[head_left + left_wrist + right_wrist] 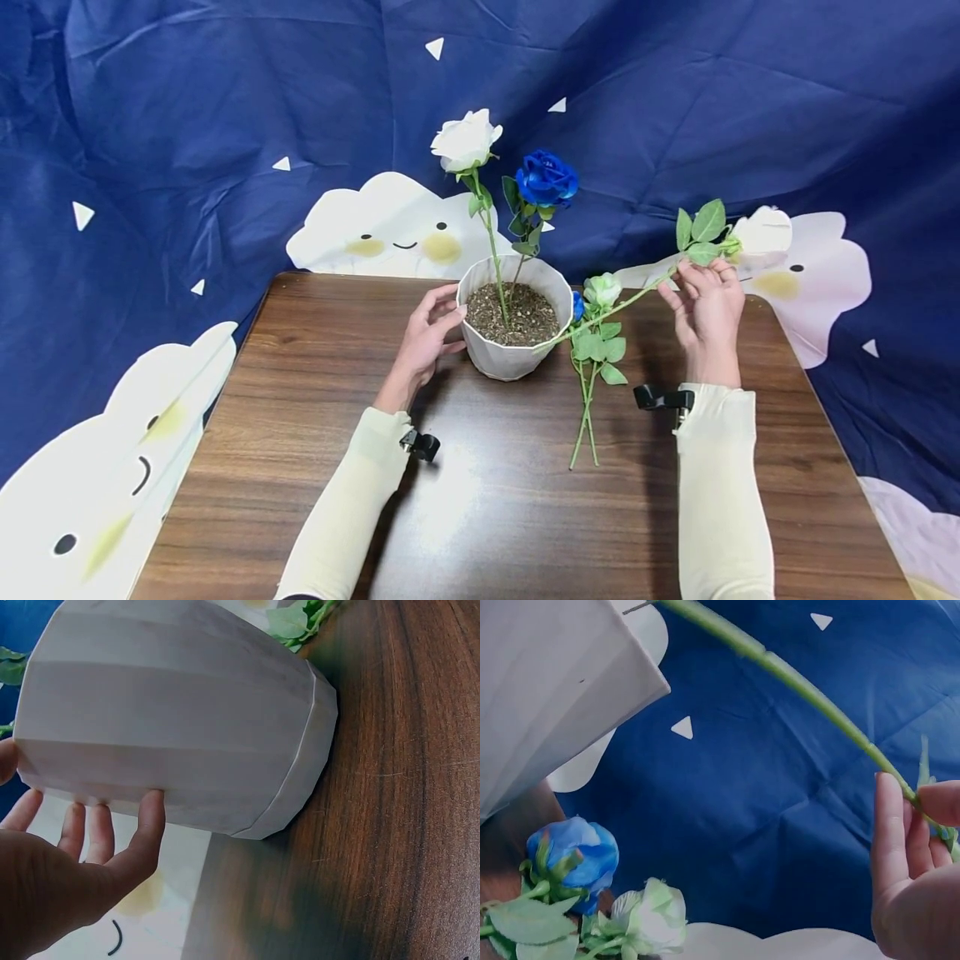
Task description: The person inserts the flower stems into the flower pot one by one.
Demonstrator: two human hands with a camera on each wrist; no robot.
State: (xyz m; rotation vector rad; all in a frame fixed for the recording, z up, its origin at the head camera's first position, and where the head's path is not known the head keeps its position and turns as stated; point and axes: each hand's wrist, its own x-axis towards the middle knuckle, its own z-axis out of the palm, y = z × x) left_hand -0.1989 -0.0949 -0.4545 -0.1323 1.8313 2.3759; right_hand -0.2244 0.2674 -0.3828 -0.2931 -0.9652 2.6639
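The left hand rests its fingers loosely against the pot, where a white rose and a blue rose stand in the soil — those two look done. Beside it on the tabletop lie a second blue rose and a greenish-white rose. The right hand pinches another white rose, stem slanting down to the pot's rim — not yet planted, so three seem left.
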